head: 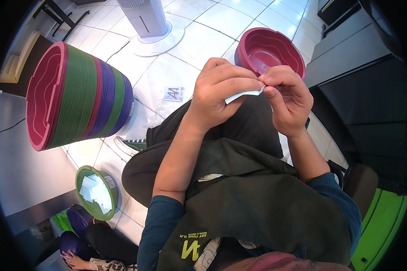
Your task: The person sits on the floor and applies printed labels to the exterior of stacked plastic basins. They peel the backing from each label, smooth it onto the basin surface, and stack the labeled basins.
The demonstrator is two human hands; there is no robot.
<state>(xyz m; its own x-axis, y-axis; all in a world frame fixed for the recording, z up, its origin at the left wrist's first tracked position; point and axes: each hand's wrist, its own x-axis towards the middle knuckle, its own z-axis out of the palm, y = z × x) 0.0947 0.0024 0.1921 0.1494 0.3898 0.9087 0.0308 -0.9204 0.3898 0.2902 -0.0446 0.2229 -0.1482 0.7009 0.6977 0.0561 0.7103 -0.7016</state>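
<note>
My left hand holds a small white paper or sticker sheet between its fingers, above my lap. The fingertips of my right hand pinch the right end of that sheet, close against the left fingertips. Just beyond my hands stands a red plastic basin, with a purple one partly visible under it. To the left lies a tall nested stack of plastic basins in red, green and purple. A printed label sheet rests on the floor beside clear plastic.
A green basin at the lower left holds white paper pieces. Another person's hand rests near a purple basin. A white air cooler stands ahead; a dark cabinet is at right.
</note>
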